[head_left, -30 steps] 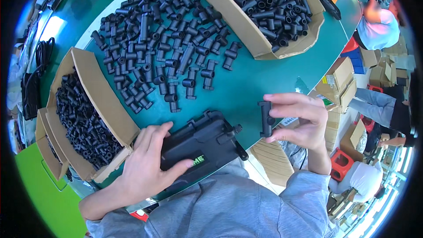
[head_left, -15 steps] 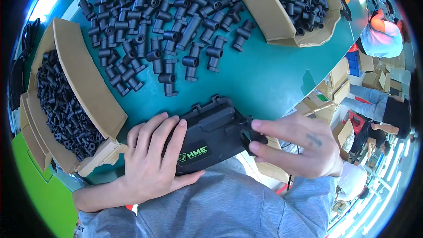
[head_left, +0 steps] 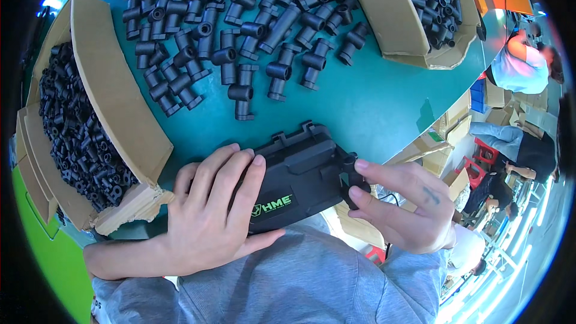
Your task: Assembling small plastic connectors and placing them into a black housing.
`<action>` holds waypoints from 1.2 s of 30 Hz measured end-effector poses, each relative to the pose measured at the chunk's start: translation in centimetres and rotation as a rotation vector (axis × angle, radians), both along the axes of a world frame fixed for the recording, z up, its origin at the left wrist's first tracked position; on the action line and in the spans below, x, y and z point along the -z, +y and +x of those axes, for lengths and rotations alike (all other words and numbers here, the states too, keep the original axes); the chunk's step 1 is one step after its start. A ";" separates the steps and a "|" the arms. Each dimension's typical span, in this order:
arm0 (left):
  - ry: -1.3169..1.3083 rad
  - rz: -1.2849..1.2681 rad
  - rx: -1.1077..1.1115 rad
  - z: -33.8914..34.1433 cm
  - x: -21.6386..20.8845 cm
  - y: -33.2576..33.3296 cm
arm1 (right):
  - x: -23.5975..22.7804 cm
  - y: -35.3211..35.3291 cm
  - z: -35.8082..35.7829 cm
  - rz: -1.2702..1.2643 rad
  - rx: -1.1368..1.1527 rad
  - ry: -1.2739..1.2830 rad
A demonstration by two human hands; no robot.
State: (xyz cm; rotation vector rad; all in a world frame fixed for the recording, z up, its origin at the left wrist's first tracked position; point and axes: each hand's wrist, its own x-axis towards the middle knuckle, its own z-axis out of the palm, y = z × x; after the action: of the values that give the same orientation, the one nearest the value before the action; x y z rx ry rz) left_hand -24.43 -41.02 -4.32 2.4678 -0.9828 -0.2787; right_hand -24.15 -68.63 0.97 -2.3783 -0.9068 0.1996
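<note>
A black plastic case (head_left: pixel 309 174) with a green label lies in front of my body at the near edge of the table. My left hand (head_left: pixel 210 210) grips its left part, fingers laid across the top and thumb along the near side. At the case's right end, my right hand (head_left: pixel 414 204) pinches a small black plastic fitting (head_left: pixel 347 165) between thumb and fingers. The fitting touches or sits very close to the end of the case; the exact contact is hidden.
Many black plastic tube fittings (head_left: pixel 240 90) are spread over the green table (head_left: pixel 384 93). A cardboard box (head_left: pixel 114 84) of small black parts stands at left, another box (head_left: pixel 390 30) at far right. Co-workers (head_left: pixel 522 66) and cartons appear beyond the table's right edge.
The view has shifted a little, so the table and boxes appear displaced. My right hand and the fitting are slightly closer against the case's end. My left hand keeps its grip.
</note>
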 end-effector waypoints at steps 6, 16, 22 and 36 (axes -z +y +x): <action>-0.006 -0.006 0.003 0.0 0.1 0.1 | -0.5 0.9 -0.7 -0.039 0.140 0.036; -0.009 -0.022 -0.011 -0.1 0.3 0.2 | 0.2 1.9 -1.7 0.014 0.338 0.159; 0.004 -0.021 -0.006 0.1 0.2 0.3 | 0.9 2.5 -3.0 0.194 0.599 0.276; -0.016 -0.045 -0.018 0.2 0.3 0.3 | 0.6 3.4 -3.7 0.063 0.767 0.258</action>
State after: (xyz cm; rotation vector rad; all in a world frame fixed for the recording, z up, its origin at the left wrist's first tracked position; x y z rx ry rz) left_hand -24.20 -40.72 -4.65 2.4407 -0.9626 -0.2296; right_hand -27.87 -65.19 0.35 -2.3869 0.1398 0.1595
